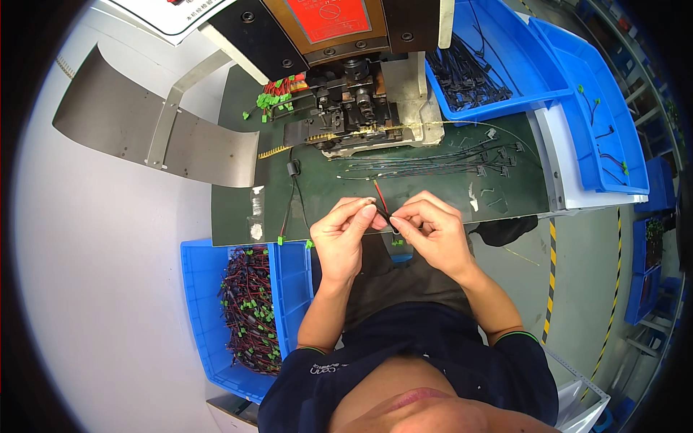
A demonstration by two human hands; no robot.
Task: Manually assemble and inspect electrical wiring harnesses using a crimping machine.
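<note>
Just over the front edge of the green bench [332,191], both my hands pinch one thin cable. Its red wire [380,193] sticks up between them, and a black part lies at the fingertips. My left hand [342,237] closes thumb and forefinger on it, while my right hand [435,232] grips it close by. The fingers partly hide the cable's ends. Beyond the hands stands a crimping machine [359,101] with a strip of brass terminals [274,151] at its left. Several black cables [433,164] with black connectors lie in front of the machine.
Left of my hands, a black cable with a thick lump [293,168] and green connectors reaches the bench edge. A blue bin [190,289] of red-black cables stands lower left. Blue trays [505,108] sit at the far right. A curved metal sheet [115,108] juts out at left.
</note>
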